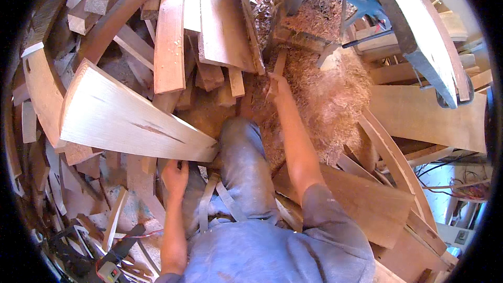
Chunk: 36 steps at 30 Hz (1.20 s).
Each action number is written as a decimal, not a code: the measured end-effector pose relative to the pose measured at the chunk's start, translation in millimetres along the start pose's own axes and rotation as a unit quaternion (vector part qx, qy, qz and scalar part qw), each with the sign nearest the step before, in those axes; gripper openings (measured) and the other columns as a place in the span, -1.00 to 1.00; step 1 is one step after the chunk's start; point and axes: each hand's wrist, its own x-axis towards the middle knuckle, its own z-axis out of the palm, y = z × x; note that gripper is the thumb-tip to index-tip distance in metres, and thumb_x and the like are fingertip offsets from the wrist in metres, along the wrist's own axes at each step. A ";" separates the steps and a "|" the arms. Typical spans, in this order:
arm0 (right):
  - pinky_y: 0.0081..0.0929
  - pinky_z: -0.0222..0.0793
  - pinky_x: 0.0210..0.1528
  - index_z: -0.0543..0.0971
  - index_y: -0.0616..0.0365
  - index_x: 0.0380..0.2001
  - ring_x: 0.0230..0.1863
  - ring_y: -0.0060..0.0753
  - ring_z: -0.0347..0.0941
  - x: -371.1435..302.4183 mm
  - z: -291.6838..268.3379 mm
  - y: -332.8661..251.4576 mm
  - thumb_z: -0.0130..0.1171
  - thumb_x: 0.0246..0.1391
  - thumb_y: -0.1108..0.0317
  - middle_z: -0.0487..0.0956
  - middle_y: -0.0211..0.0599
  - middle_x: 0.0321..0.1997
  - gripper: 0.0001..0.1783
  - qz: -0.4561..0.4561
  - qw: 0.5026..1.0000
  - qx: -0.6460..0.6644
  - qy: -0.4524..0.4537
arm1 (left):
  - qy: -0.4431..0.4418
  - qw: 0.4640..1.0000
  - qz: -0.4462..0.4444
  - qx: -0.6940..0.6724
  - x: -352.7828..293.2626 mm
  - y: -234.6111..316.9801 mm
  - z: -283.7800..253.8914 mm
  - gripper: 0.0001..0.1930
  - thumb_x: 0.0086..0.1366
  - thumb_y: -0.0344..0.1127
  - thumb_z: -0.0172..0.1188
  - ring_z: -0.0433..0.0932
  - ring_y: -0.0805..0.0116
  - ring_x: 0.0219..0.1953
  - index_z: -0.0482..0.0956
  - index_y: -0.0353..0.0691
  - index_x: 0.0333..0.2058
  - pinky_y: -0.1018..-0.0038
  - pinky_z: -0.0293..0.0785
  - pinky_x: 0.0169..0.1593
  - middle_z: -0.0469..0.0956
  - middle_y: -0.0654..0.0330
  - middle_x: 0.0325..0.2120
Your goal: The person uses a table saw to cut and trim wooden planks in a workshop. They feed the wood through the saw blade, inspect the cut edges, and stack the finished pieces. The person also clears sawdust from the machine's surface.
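The left hand (175,176) is just below the near edge of a pale, tapering board (131,118), close to its narrow end. Its grip is curled in; I cannot tell whether it has hold of the board. The board lies slantwise left of the person's knee (241,136), with a dark split in its face. At the left edge of a heap of wood shavings (335,105), the right hand (280,85) has its grip closed around a narrow wooden strip (280,62).
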 end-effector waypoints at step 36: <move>-0.39 0.29 -0.60 0.59 0.03 -0.38 -0.62 -0.39 0.36 24.0 2.6 17.2 0.39 0.10 0.21 0.43 -0.46 -0.58 -0.80 -0.080 0.985 0.028 0.151 | 0.014 1.000 -0.006 0.005 -3.4 -6.1 -9.8 -0.79 0.24 -0.26 0.34 0.66 -0.14 -0.32 0.70 -0.24 -0.21 0.09 0.56 -0.21 0.68 -0.09 -0.35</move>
